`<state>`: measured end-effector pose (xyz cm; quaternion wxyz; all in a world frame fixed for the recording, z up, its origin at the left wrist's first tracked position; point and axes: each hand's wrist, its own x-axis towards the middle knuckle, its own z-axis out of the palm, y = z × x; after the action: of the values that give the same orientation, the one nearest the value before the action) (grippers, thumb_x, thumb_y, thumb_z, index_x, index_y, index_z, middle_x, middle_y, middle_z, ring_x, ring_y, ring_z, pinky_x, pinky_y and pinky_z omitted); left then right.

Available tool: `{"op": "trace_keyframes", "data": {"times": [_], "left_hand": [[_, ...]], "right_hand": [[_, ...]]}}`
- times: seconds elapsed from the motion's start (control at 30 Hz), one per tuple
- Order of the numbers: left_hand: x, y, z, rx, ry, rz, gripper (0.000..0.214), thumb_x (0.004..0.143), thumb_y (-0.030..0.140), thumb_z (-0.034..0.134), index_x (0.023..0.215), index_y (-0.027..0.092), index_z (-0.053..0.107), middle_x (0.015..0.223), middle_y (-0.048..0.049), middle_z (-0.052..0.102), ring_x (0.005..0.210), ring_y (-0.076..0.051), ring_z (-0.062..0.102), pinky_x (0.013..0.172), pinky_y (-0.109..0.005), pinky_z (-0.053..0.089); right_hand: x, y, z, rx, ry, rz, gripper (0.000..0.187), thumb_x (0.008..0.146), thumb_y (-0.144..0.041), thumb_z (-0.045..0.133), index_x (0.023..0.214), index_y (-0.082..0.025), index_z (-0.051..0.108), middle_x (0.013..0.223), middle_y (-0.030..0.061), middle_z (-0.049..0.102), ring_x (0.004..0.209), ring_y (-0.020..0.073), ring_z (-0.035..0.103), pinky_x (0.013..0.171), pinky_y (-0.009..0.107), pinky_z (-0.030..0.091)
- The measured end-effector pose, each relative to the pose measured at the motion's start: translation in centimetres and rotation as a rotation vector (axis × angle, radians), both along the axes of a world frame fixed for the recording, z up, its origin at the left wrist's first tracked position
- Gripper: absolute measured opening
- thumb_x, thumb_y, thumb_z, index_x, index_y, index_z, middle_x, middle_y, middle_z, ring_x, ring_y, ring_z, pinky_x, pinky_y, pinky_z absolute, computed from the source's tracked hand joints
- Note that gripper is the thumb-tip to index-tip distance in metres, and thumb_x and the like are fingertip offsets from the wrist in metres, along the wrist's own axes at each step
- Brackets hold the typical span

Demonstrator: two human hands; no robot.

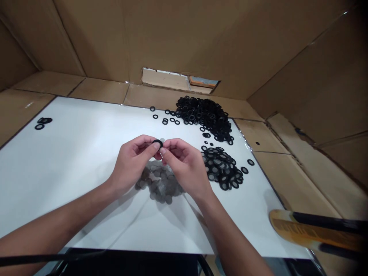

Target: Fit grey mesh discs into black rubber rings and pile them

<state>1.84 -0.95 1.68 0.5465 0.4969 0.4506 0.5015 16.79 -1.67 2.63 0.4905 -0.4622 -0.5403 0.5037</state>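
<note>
Between the fingertips of both hands is a small black rubber ring (157, 143), held above the white table. My left hand (135, 157) pinches its left side, and my right hand (181, 157) grips the right side with thumb and fingers. Whether a disc sits inside the ring is hard to make out. Directly below the hands lies a loose heap of small grey mesh discs (163, 188), partly covered by my right hand. To the right is a pile of black rings with grey discs in their centres (222, 168).
A large heap of black rings (204, 115) spreads over the far edge of the white board (86, 153). Several rings lie at the far left (40, 127). Cardboard walls (184, 38) enclose the board, with a slot (165, 78) cut at the back. A yellow-and-black object (310, 230) juts in at right.
</note>
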Motion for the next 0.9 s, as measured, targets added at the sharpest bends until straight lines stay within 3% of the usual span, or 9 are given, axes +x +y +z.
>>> {"op": "trace_keyframes", "data": {"times": [0.3,0.5,0.9], "left_hand": [[0.22,0.04,0.49,-0.039,0.122,-0.064,0.017,0.083,0.033,0.070,0.080,0.016,0.070,0.075,-0.0022,0.070,0.072,-0.016,0.065,0.069,-0.025,0.051],[0.04,0.13,0.46,-0.038,0.149,0.018,0.018,0.083,0.035,0.072,0.081,0.017,0.071,0.074,-0.0022,0.071,0.073,-0.016,0.067,0.069,-0.026,0.053],[0.26,0.05,0.50,-0.047,0.132,-0.008,0.013,0.082,0.031,0.072,0.079,0.018,0.071,0.073,-0.0013,0.071,0.070,-0.015,0.067,0.065,-0.024,0.053]], "right_hand": [[0.43,0.23,0.39,-0.058,0.020,0.003,0.018,0.088,-0.034,0.066,0.083,-0.016,0.063,0.068,-0.0021,0.059,0.062,0.0110,0.053,0.062,0.024,0.046],[0.49,0.26,0.23,-0.054,-0.042,0.006,0.018,0.087,-0.033,0.067,0.083,-0.016,0.064,0.070,-0.0005,0.063,0.062,0.0113,0.054,0.062,0.024,0.046],[0.71,0.30,0.38,-0.033,-0.036,0.005,0.017,0.084,-0.033,0.070,0.078,-0.018,0.063,0.067,-0.0016,0.061,0.059,0.0115,0.055,0.061,0.025,0.048]]}}
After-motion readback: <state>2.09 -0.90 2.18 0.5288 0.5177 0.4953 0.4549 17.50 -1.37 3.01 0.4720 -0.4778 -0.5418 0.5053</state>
